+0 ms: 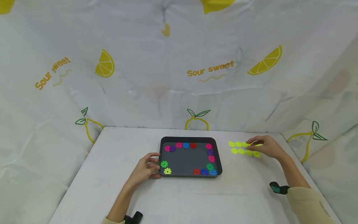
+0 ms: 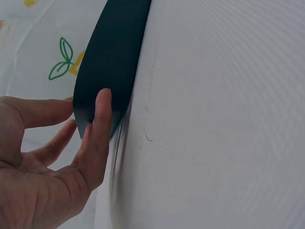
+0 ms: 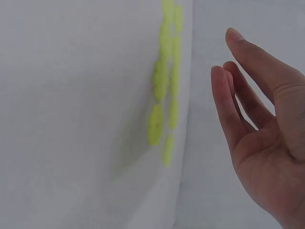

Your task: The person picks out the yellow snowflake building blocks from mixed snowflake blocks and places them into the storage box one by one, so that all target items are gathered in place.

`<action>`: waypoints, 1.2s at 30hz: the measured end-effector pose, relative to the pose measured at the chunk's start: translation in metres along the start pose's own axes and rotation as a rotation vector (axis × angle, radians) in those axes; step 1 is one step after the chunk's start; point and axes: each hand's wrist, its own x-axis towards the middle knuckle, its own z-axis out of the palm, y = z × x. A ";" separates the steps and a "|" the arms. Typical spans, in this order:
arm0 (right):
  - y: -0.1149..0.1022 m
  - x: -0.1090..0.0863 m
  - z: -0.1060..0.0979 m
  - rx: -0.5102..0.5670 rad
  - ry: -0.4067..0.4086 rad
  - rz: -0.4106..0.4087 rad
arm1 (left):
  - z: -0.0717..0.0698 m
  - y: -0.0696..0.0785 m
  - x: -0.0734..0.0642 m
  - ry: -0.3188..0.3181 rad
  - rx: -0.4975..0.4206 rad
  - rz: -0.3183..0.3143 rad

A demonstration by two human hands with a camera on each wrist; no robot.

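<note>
A dark grey tray [image 1: 184,158] lies on the table, with several coloured flower-shaped discs along its inner edges. At its left side, my left hand [image 1: 146,166] touches the wall with fairly straight fingers. The left wrist view shows those fingers [image 2: 102,114] against the dark tray wall [image 2: 114,47]. Over to the right, my right hand [image 1: 265,146] hovers above two rows of yellow flower-shaped discs [image 1: 234,151] and hides part of them. In the right wrist view its thumb and fingers stand apart, nothing between them, beside the yellow discs [image 3: 155,124].
White cloth covers the table [image 1: 179,199]. A lemon-print cloth [image 1: 145,77] rises behind it and at both sides. Inside the tray are a green disc [image 1: 164,164], a yellow disc [image 1: 167,171] and a red disc [image 1: 193,145], among others.
</note>
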 end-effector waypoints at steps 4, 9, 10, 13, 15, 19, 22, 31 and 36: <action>-0.032 0.011 0.004 0.023 -0.005 -0.084 | 0.000 0.000 0.001 0.000 0.002 -0.001; -0.076 0.029 0.012 0.116 -0.057 -0.167 | 0.000 0.000 0.000 0.005 0.005 -0.003; -0.084 0.032 0.015 0.147 -0.068 -0.189 | 0.000 0.000 0.000 0.006 0.006 -0.003; -0.104 0.044 0.025 0.235 -0.099 -0.255 | 0.000 0.000 -0.001 0.005 0.005 -0.001; -0.116 0.051 0.032 0.282 -0.124 -0.283 | 0.000 0.000 -0.001 0.005 0.002 -0.001; -0.140 0.065 0.048 0.352 -0.195 -0.350 | 0.001 0.000 0.000 0.005 0.001 0.001; -0.156 0.075 0.060 0.397 -0.259 -0.394 | 0.000 0.000 0.000 0.003 0.000 0.002; -0.201 0.105 0.096 0.408 -0.427 -0.431 | -0.001 -0.002 0.001 -0.002 -0.001 0.011; -0.217 0.120 0.121 0.370 -0.516 -0.470 | -0.001 -0.002 0.001 -0.001 -0.006 0.003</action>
